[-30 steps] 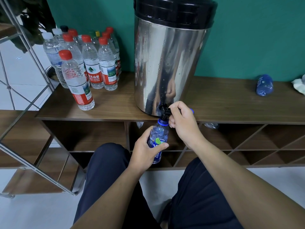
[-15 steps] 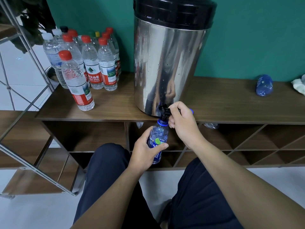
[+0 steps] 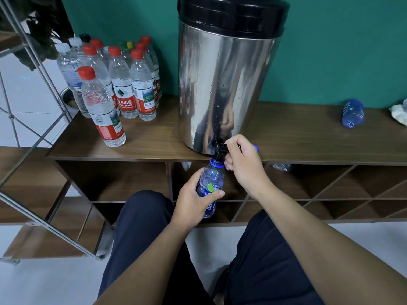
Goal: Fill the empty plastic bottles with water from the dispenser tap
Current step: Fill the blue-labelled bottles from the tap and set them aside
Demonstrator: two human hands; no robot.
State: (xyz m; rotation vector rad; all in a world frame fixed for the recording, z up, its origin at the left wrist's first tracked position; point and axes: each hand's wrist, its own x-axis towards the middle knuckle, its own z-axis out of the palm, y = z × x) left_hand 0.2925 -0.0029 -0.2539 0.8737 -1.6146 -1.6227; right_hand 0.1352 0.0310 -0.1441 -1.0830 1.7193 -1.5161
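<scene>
We see the left hand [image 3: 193, 195] wrapped around a small blue-tinted plastic bottle [image 3: 211, 183], its open mouth right under the black tap [image 3: 221, 150] of the tall steel water dispenser [image 3: 224, 89]. The right hand [image 3: 243, 164] grips the tap's lever. Left of the dispenser, capped clear bottles [image 3: 119, 84] stand on the wooden tabletop [image 3: 297, 137].

red-labelled bottle [image 3: 123, 93] reads "农夫山泉", seemingly "SPRING"; held blue bottle [image 3: 211, 186] label "3D"
</scene>
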